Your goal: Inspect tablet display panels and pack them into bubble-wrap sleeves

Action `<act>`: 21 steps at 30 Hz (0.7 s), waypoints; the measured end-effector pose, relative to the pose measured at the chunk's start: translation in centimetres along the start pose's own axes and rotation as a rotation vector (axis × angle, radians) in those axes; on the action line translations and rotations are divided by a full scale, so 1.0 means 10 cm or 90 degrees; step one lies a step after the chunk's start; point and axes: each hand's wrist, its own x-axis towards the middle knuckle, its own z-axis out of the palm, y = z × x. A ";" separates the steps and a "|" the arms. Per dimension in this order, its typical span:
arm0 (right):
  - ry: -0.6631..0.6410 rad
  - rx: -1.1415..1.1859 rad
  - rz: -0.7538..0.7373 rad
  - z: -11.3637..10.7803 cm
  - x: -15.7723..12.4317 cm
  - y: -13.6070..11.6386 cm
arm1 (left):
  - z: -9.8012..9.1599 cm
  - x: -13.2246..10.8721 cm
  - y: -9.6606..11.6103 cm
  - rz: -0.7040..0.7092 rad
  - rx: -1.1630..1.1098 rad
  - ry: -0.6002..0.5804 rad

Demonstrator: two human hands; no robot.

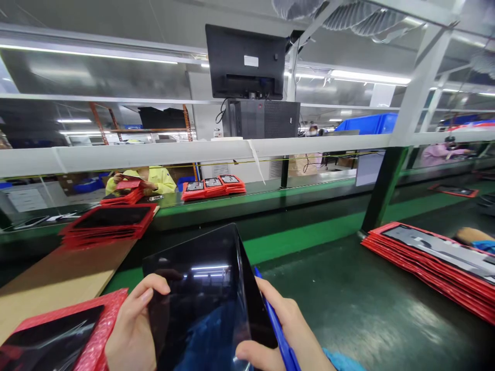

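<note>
A glossy black screen panel (201, 304) is held up in front of me, tilted, with ceiling lights reflected in it. My left hand (133, 322) grips its left edge, thumb and fingers closed around it. Its right side is in my right hand (290, 324), with the thumb over the front. Also in my right hand is a slim blue pen-like tool (279, 330), lying along the back of the panel; its exact kind is unclear. At lower left, beside my left hand, another black screen (50, 340) rests on a red bubble-wrap sleeve (104, 314).
Red-sleeved panels are stacked at right (433, 263) and left on a board (112, 226). A green post (382, 190) rises from the dark bench (332, 293). Across the line, a person in yellow (164, 180) handles red sleeves. Another person's hand (469, 235) is far right.
</note>
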 end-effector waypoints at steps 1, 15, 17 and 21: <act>0.004 -0.017 -0.015 0.01 -0.01 0.01 | -0.01 0.00 -0.01 0.012 -0.007 0.005; 0.237 -0.255 -0.637 0.13 0.17 0.30 | -0.07 0.05 -0.04 0.288 0.111 -0.081; 0.279 -0.205 -0.587 0.13 0.12 0.25 | -0.08 0.05 -0.04 0.291 0.127 -0.099; 0.360 -0.151 -0.526 0.09 0.03 0.19 | -0.06 -0.03 -0.02 0.328 0.172 -0.151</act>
